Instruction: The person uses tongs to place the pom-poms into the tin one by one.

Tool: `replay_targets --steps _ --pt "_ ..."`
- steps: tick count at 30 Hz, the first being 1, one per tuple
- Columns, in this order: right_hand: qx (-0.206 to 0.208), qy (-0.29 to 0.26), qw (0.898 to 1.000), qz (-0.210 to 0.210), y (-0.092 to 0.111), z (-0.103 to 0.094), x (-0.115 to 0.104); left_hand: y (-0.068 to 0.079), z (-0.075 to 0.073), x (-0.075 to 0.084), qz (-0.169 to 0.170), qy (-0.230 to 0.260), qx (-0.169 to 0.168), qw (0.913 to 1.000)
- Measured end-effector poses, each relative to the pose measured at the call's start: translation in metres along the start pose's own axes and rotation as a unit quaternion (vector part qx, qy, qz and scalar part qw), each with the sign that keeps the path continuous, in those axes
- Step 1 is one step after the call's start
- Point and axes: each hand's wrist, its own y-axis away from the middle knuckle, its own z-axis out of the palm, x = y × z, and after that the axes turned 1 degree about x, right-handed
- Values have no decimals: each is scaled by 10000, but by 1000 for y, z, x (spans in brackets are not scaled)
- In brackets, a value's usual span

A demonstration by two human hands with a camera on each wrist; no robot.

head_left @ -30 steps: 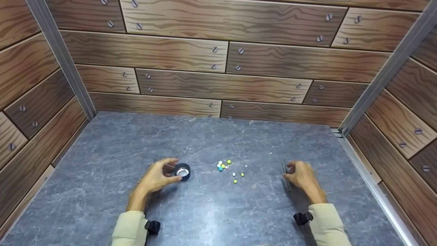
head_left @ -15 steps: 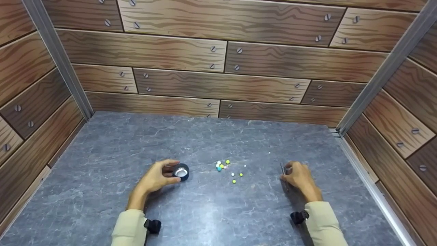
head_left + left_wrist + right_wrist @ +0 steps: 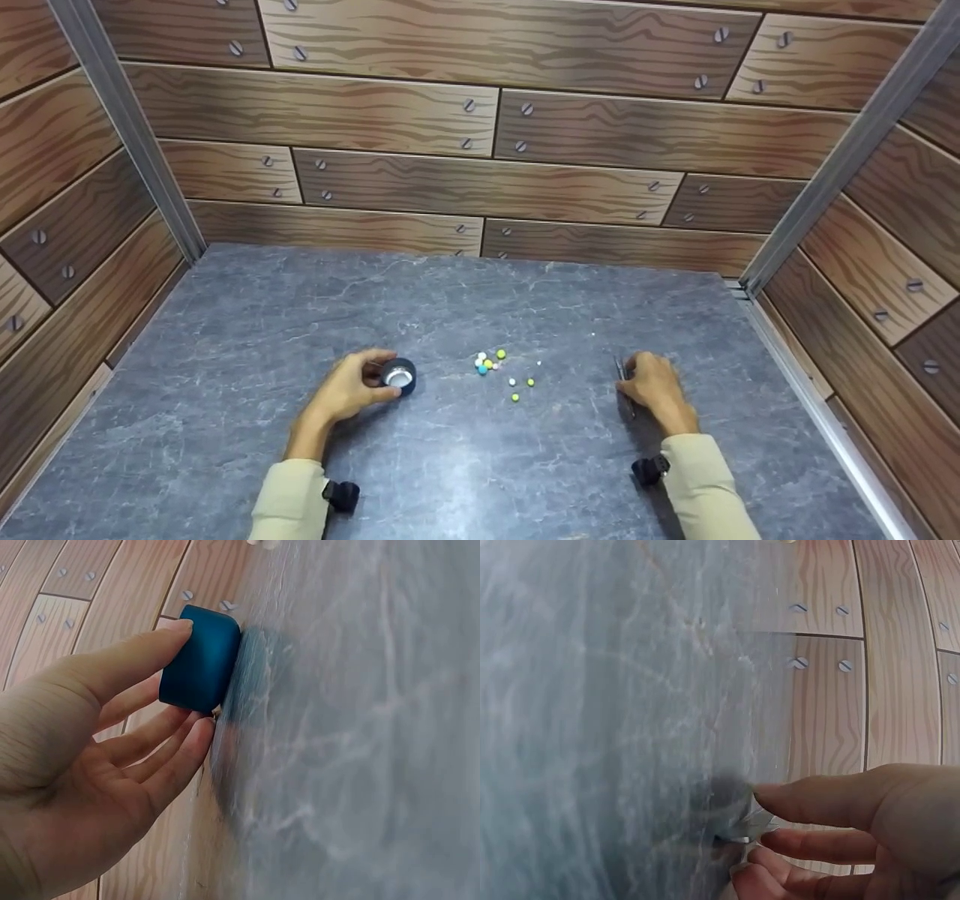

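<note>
left of the small beads (image 3: 488, 364), on the desk (image 3: 450, 465), sits a short round cup (image 3: 398, 376), smooth teal outside with a rounded edge, silvery within; the left hand (image 3: 347, 386) has its fingers clamped on it. right of the beads, the right hand (image 3: 654, 381) has its fingers pinching a slim metallic tool (image 3: 621, 369).

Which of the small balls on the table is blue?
The blue ball just left of and nearer the person than the bright yellow ball; the rest look white, yellowish or pale pink.
</note>
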Motion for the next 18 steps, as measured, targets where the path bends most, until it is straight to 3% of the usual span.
replay_targets --steps 5,18 --pt "99 -125 9999 -60 0 0 1 0 -1 1 86 -148 27 9998" --pt "41 -161 9996 -214 6 -7 -5 0 -3 1 176 54 -189 9997"
